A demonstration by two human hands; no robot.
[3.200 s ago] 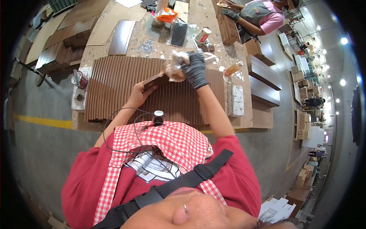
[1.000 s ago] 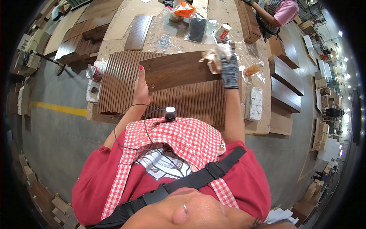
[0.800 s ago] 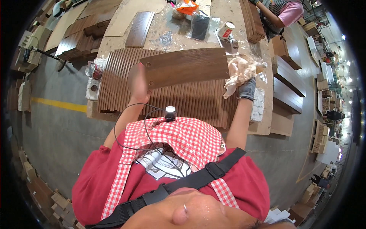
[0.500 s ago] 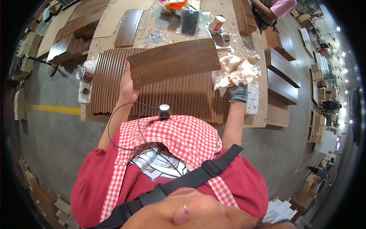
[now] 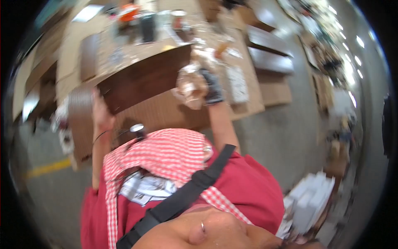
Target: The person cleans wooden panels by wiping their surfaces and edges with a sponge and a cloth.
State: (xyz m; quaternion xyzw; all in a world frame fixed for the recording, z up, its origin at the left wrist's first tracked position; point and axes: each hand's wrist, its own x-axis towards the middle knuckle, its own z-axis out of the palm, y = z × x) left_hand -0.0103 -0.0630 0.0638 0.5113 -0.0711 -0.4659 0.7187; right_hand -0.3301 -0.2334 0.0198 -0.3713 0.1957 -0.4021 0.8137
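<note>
A dark brown wooden board [image 5: 145,79] is held tilted above a row of closely packed brown boards [image 5: 161,110]. My bare left hand [image 5: 103,111] grips its left end. By the board's right end, my gloved right hand [image 5: 212,86] is closed on a crumpled, brown-stained rag [image 5: 190,86], which touches or overlaps that end. Motion blur hides the finer detail of the fingers and of the board's surface.
Across the worktable lie a flat brown board [image 5: 88,56], a black packet [image 5: 147,27], an orange item [image 5: 128,12] and a can [image 5: 178,19]. A white block [image 5: 237,85] lies right of my glove. Stacked panels [image 5: 269,60] stand farther right.
The whole view has swung, shifting the table leftward in the picture. My right hand has brought the rag inward against the board's right end, while my left hand keeps its grip.
</note>
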